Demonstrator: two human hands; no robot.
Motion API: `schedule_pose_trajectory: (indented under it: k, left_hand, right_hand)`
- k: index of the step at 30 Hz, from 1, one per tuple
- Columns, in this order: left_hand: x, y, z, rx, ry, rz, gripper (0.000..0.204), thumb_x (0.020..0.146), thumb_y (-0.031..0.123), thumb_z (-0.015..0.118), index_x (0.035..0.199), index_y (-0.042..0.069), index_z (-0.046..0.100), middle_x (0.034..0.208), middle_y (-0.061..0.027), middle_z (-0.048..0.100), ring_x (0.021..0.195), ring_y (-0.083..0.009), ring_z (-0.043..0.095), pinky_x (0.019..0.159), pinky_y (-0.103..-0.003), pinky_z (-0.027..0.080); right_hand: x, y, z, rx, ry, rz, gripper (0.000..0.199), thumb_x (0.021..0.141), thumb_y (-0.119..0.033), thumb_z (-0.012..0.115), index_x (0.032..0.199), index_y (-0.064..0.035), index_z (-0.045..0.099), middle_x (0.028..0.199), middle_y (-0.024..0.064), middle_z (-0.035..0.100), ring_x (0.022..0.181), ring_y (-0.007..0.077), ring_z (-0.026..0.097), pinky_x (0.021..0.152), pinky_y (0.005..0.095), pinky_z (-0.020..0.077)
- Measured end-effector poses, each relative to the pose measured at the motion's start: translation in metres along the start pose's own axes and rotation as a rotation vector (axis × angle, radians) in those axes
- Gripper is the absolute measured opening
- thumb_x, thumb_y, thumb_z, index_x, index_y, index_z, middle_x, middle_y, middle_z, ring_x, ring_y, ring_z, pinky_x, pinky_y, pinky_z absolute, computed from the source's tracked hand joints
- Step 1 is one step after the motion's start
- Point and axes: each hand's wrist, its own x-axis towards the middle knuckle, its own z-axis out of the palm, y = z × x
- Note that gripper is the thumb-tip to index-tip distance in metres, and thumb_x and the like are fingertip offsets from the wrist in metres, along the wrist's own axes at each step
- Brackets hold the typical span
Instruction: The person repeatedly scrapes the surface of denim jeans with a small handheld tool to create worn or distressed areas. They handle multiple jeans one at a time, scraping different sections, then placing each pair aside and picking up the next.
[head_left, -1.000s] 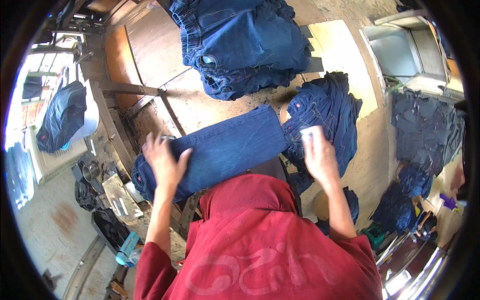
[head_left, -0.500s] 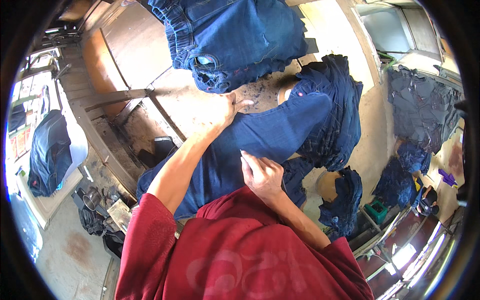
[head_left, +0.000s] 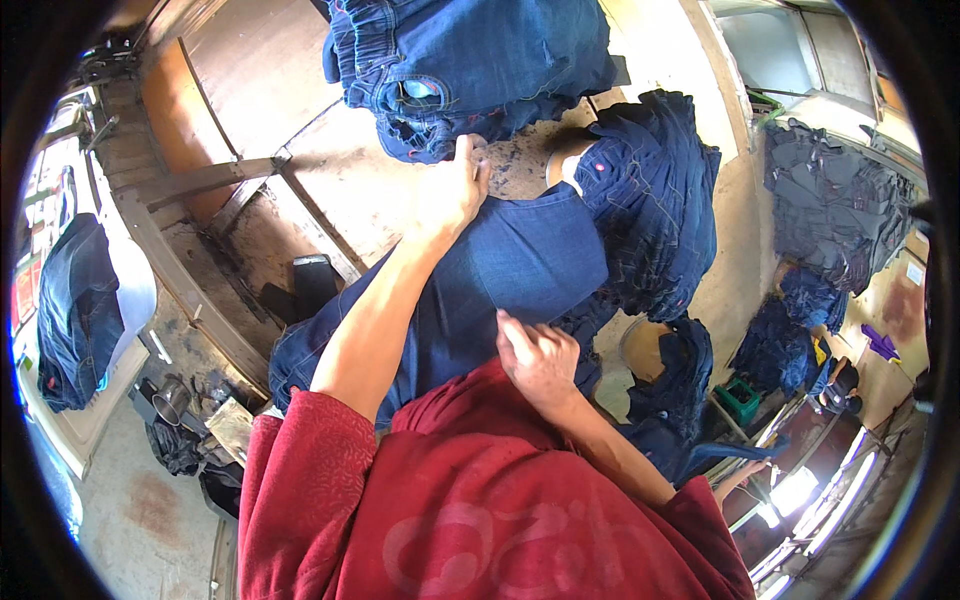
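Left hand (head_left: 450, 195): fingers lying flat and together, pressing on the far edge of the blue denim piece (head_left: 500, 265).
Right hand (head_left: 535, 355): fingers curling narrow, pinching the denim's near edge.
Denim piece: stretching between both hands across the worktable (head_left: 300, 160).
Beyond the left fingertips: a stack of folded jeans (head_left: 470, 60) is sitting.
Right of the fingers: a crumpled jeans pile (head_left: 655, 210) is lying.

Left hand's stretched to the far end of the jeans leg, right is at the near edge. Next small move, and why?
Probably sweep the left hand back along the spread jeans leg toward the right hand. The left lies flat at the leg's far end beside the stacked jeans, while the right pins the near edge.
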Motion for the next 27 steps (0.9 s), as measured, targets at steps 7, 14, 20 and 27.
schedule_pose_trajectory:
  k: [7, 14, 20, 27]
  left_hand:
    - [-0.001, 0.003, -0.002, 0.028, 0.01, -0.017, 0.037, 0.105, 0.03, 0.068, 0.135, 0.013, 0.056, 0.069, -0.0218, 0.071, 0.064, -0.0419, 0.074, 0.061, -0.054, 0.058]
    - [-0.001, 0.002, -0.001, 0.05, 0.028, 0.012, 0.036, 0.103, 0.026, 0.069, 0.133, 0.011, 0.057, 0.069, -0.021, 0.072, 0.065, -0.0406, 0.074, 0.061, -0.052, 0.057]
    - [-0.002, 0.0, 0.002, 0.07, 0.038, 0.024, 0.036, 0.102, 0.024, 0.069, 0.131, 0.007, 0.057, 0.075, -0.0212, 0.072, 0.069, -0.0396, 0.074, 0.064, -0.051, 0.057]
    - [-0.001, 0.0, 0.003, -0.001, 0.004, -0.017, 0.035, 0.102, 0.023, 0.069, 0.131, 0.007, 0.057, 0.077, -0.0208, 0.072, 0.069, -0.0405, 0.073, 0.065, -0.051, 0.057]
  right_hand:
    - [0.038, 0.006, 0.024, 0.105, 0.098, 0.039, 0.011, 0.094, -0.01, 0.079, 0.104, -0.0118, 0.077, 0.067, 0.004, 0.07, 0.054, 0.0203, 0.069, 0.051, 0.035, 0.0548]
    - [0.05, -0.002, 0.025, -0.032, 0.027, 0.052, 0.004, 0.095, -0.015, 0.077, 0.097, -0.0134, 0.075, 0.063, 0.0042, 0.068, 0.052, 0.0221, 0.069, 0.048, 0.0367, 0.0543]
    - [0.024, 0.001, 0.0, 0.053, -0.07, 0.085, 0.015, 0.094, -0.016, 0.076, 0.109, -0.0121, 0.075, 0.067, 0.0057, 0.071, 0.056, 0.0236, 0.071, 0.05, 0.0378, 0.0569]
    - [0.057, 0.01, 0.026, 0.113, 0.1, 0.024, 0.005, 0.095, -0.009, 0.078, 0.095, -0.0104, 0.073, 0.06, 0.0046, 0.065, 0.049, 0.0218, 0.066, 0.047, 0.0363, 0.0523]
